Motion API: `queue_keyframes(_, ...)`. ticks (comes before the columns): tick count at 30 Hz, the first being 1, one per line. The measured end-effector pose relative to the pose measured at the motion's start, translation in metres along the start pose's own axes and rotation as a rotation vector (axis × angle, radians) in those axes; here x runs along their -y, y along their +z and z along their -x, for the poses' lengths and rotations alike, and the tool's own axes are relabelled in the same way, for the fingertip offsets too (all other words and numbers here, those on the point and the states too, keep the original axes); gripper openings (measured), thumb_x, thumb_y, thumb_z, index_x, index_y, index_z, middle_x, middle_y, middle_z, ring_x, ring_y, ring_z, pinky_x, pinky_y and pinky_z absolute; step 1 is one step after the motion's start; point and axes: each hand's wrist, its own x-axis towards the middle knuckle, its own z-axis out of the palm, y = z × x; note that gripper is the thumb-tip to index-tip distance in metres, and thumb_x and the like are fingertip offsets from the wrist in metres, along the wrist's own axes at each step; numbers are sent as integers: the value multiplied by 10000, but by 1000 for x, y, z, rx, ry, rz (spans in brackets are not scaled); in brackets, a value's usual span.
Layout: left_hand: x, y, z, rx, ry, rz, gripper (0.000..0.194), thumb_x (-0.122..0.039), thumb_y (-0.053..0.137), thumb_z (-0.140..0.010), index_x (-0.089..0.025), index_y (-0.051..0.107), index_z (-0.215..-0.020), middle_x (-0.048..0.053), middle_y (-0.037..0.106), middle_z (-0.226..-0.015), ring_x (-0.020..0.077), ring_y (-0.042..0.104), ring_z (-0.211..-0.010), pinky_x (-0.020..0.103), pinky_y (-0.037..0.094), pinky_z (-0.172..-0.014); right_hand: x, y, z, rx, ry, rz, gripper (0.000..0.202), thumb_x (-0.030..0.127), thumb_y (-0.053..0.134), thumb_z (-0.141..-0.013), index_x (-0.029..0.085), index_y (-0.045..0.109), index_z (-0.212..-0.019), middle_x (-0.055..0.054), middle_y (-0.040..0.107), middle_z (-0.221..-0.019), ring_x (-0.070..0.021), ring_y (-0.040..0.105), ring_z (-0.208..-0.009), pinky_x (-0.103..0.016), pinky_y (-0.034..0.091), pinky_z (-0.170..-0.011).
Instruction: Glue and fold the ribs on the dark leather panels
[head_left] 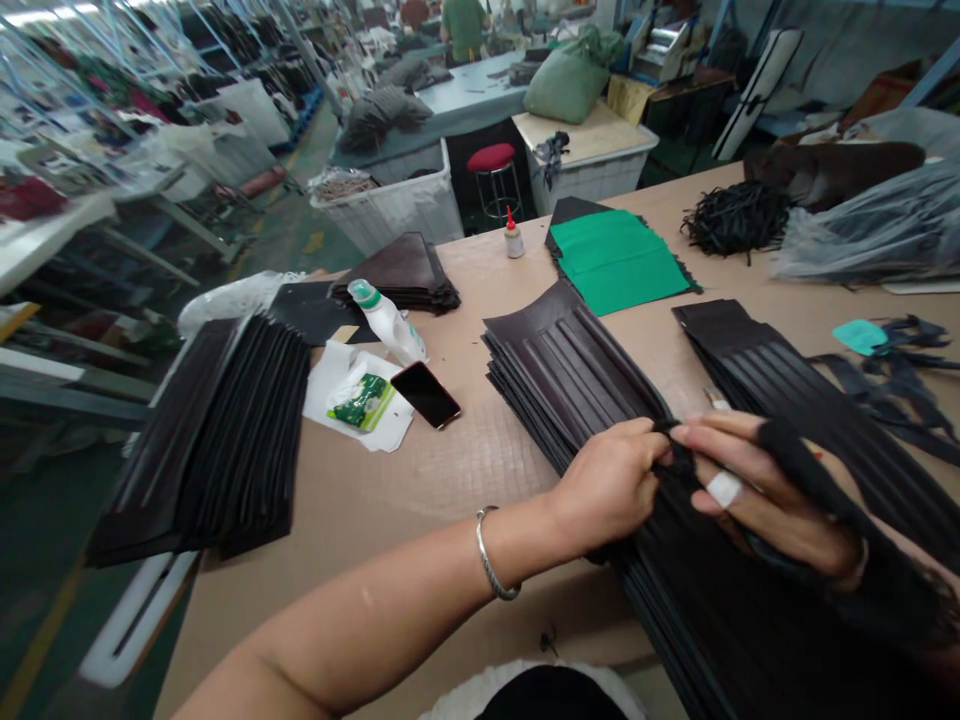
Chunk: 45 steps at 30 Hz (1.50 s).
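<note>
The pile of panels (pixel 574 370) lay slantwise on the table (pixel 450 490), beneath both hands. The left hand (pixel 606 490) and right hand (pixel 784 520) almost met, fingers narrowed around a dark strip (pixel 680 460). The strip looked light and soft, best pinched near its ends; the panels seemed bendy, slick and, stacked, heavy.

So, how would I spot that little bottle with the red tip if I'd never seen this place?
Find the big brown worktable, then the bright green sheet toward its far side. Left of that sheet, near the worktable's far edge, stands a small bottle. Its pointed red tip sets it apart from the larger white bottle with the green cap, further left.
</note>
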Motion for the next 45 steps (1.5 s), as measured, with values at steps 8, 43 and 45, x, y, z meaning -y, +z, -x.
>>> queue_keyframes(8, 5, 1, 1, -57, 225, -461, 194, -127, 501, -976, -154, 632, -834, 108, 668, -1009, 234, 611, -979, 379, 576, -887, -2, -2, -11, -111, -274, 224, 285, 105, 677, -946, 144, 648, -1228, -163, 654, -1227, -325, 609, -1191, -464, 549, -971)
queue_keyframes(43, -38, -37, -15, 53, -744, 538, 174, -162, 532, -841, -156, 601, -683, -43, 467, -569, 85, 351, -517, 243, 238, -517, 20, 7, -18, 261, 331, 70, 275, 300, 523, -1026, 226, 507, -761, -14, 578, -705, -192, 549, -651, -339, 278, -635)
queue_keyframes(45, -36, -42, -14, 143, -618, 389, 162, -174, 538, -881, -152, 657, -773, -30, 514, -615, 101, 409, -554, 241, 295, -545, 15, 2, -23, 327, 312, 28, 300, 302, 530, -1019, 229, 490, -730, 3, 549, -659, -176, 515, -609, -334, 263, -616)
